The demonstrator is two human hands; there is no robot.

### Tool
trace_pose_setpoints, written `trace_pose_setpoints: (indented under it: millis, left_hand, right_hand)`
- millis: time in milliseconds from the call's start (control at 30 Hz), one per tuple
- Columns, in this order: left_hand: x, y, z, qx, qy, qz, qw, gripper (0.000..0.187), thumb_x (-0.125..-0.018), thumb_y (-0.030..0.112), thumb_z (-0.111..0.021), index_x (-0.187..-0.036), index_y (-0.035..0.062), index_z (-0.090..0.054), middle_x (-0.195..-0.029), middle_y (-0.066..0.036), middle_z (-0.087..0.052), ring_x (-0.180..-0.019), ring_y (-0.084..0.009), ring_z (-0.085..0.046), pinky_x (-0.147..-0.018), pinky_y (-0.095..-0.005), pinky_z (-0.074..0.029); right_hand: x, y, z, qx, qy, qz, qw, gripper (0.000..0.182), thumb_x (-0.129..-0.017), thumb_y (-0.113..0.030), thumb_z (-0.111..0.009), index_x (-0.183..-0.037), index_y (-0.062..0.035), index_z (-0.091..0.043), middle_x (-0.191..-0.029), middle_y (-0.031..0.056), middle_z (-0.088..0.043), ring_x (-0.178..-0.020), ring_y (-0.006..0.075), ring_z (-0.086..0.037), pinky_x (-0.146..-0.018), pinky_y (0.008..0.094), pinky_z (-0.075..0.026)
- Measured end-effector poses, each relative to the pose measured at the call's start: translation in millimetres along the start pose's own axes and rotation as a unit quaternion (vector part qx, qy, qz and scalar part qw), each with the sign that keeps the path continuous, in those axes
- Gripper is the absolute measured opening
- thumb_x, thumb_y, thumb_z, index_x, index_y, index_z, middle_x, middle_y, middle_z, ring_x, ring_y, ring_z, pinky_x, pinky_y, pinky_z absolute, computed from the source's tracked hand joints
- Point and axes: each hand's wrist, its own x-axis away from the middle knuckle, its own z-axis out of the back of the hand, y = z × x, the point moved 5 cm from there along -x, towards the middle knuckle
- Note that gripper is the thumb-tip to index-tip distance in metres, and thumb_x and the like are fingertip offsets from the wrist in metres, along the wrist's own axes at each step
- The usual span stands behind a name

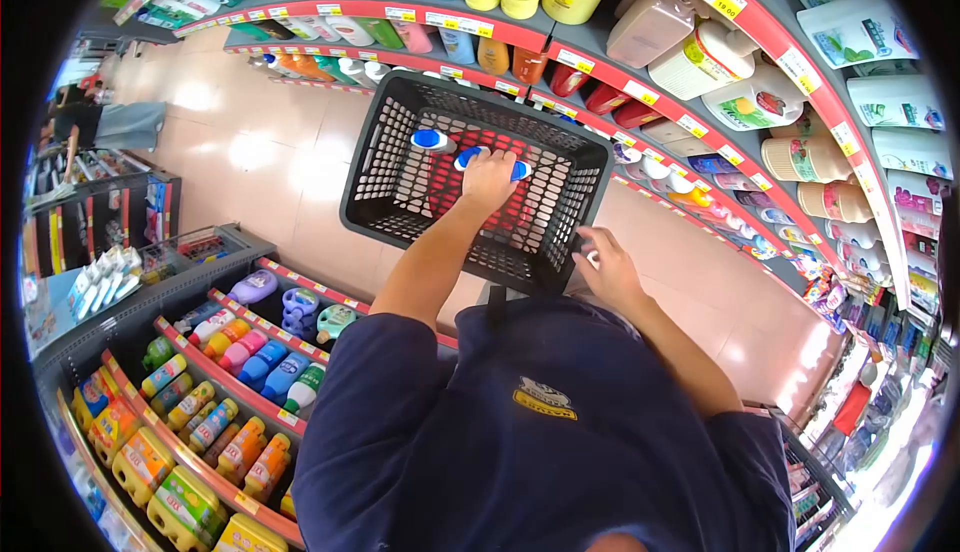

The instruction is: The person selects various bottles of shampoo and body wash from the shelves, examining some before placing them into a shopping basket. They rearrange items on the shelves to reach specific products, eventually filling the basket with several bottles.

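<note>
A black plastic basket (395,217) with perforated walls is in front of my body. Inside it, a white bottle with a blue cap (430,139) lies to the left. My left hand (489,180) reaches into the basket, its fingers closed on a blue-and-white item (520,169); blue parts show on both sides of the fingers, and the hand hides the middle. Just outside the basket's lower right corner is my right hand (607,267), fingers bent and apart. A small pale patch shows between its thumb and fingers, too small to identify.
Curved shelves with red price strips (700,132) hold bottles ahead and to the right. Lower left, another shelf unit (235,492) carries colourful bottles and jugs. Tiled floor (265,142) shows around the basket. Farther left stands a display rack (100,197).
</note>
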Motion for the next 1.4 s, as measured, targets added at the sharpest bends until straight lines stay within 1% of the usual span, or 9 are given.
trace_pose_setpoints:
  millis: [133, 167, 267, 433, 700, 900, 1100, 1233, 1400]
  left_hand:
    - [-34, -9, -34, -0.101, -0.014, -0.02, 0.995, 0.036, -0.071, 0.029, -0.08, -0.1, 0.015, -0.063, -0.097, -0.003, -0.068, -0.103, -0.0248, -0.057, -0.086, -0.0418, -0.04]
    - [-35, -10, -34, -0.091, 0.045, -0.038, 0.994, 0.015, -0.086, 0.019, -0.056, -0.096, 0.0153, -0.065, -0.093, -0.004, -0.071, -0.104, -0.024, -0.058, -0.086, -0.0416, -0.039]
    - [-42, -18, -52, -0.068, 0.081, -0.06, 0.993, 0.019, -0.086, 0.017, -0.055, -0.104, 0.0175, -0.064, -0.1, -0.005, -0.071, -0.109, -0.0269, -0.058, -0.093, -0.0492, -0.038]
    - [-49, -20, -49, -0.115, -0.059, -0.017, 0.991, 0.047, -0.075, 0.03, -0.078, -0.116, 0.0132, -0.062, -0.109, -0.006, -0.069, -0.112, -0.0274, -0.057, -0.099, -0.0499, -0.037]
    - [-36, -18, -50, -0.098, -0.156, 0.056, 0.981, 0.062, -0.077, 0.038, -0.079, -0.125, 0.0103, -0.052, -0.122, -0.011, -0.063, -0.12, -0.0321, -0.056, -0.102, -0.0542, -0.038]
    - [-9, -5, -20, -0.051, -0.026, 0.026, 0.998, 0.08, -0.076, 0.042, -0.081, -0.138, 0.0077, -0.044, -0.137, -0.016, -0.052, -0.135, -0.0356, -0.042, -0.112, -0.0638, -0.026]
    - [40, 30, 30, 0.11, 0.142, -0.003, 0.984, 0.056, -0.074, 0.034, -0.083, -0.117, 0.0053, -0.06, -0.131, -0.023, -0.054, -0.123, -0.0415, -0.05, -0.103, -0.0532, -0.039]
    - [75, 37, 49, 0.176, 0.175, 0.041, 0.968, 0.051, -0.077, 0.031, -0.082, -0.114, 0.0034, -0.062, -0.13, -0.024, -0.055, -0.122, -0.0422, -0.05, -0.102, -0.0516, -0.041]
    - [106, 37, 71, 0.218, 0.21, 0.092, 0.949, 0.045, -0.078, 0.022, -0.082, -0.112, 0.0018, -0.062, -0.126, -0.024, -0.056, -0.119, -0.0416, -0.052, -0.101, -0.0489, -0.043]
  right_hand:
    - [34, 19, 14, -0.008, 0.029, -0.072, 0.997, 0.041, -0.089, -0.012, -0.067, -0.127, -0.0047, -0.054, -0.119, 0.0179, -0.06, -0.096, 0.0294, -0.069, -0.079, 0.0388, -0.056]
    - [39, 25, 14, -0.027, 0.032, -0.081, 0.996, 0.041, -0.089, -0.013, -0.067, -0.127, -0.0046, -0.054, -0.118, 0.018, -0.06, -0.096, 0.0296, -0.068, -0.079, 0.0389, -0.056]
    - [61, 41, 22, -0.043, 0.077, -0.101, 0.991, 0.041, -0.089, -0.014, -0.068, -0.127, -0.0046, -0.055, -0.117, 0.0178, -0.06, -0.096, 0.0296, -0.068, -0.08, 0.0392, -0.056]
    - [54, 27, 62, -0.022, 0.106, -0.096, 0.99, 0.04, -0.091, -0.015, -0.066, -0.128, -0.0046, -0.055, -0.116, 0.017, -0.06, -0.096, 0.0284, -0.068, -0.082, 0.0398, -0.055]
    - [4, -52, 221, -0.015, 0.304, 0.038, 0.952, 0.041, -0.091, -0.012, -0.067, -0.129, -0.003, -0.053, -0.117, 0.0138, -0.063, -0.097, 0.0203, -0.068, -0.076, 0.0332, -0.054]
    - [-27, -120, 351, -0.047, 0.503, 0.108, 0.856, 0.056, -0.088, -0.015, -0.073, -0.135, 0.0005, -0.046, -0.126, 0.0198, -0.06, -0.106, 0.0238, -0.065, -0.083, 0.0339, -0.053]
    - [-86, -133, 395, 0.021, 0.571, 0.143, 0.808, 0.081, -0.085, -0.02, -0.078, -0.145, 0.0075, -0.03, -0.139, 0.0275, -0.049, -0.128, 0.0329, -0.051, -0.094, 0.0385, -0.051]
    - [-102, -145, 410, -0.094, 0.516, 0.127, 0.842, 0.09, -0.078, -0.021, -0.081, -0.142, 0.0138, -0.029, -0.129, 0.0298, -0.055, -0.116, 0.0356, -0.06, -0.095, 0.0403, -0.05]
    - [-111, -139, 414, -0.085, 0.512, 0.152, 0.841, 0.067, -0.073, -0.022, -0.086, -0.12, 0.0065, -0.05, -0.11, 0.0222, -0.063, -0.1, 0.0307, -0.066, -0.087, 0.0392, -0.053]
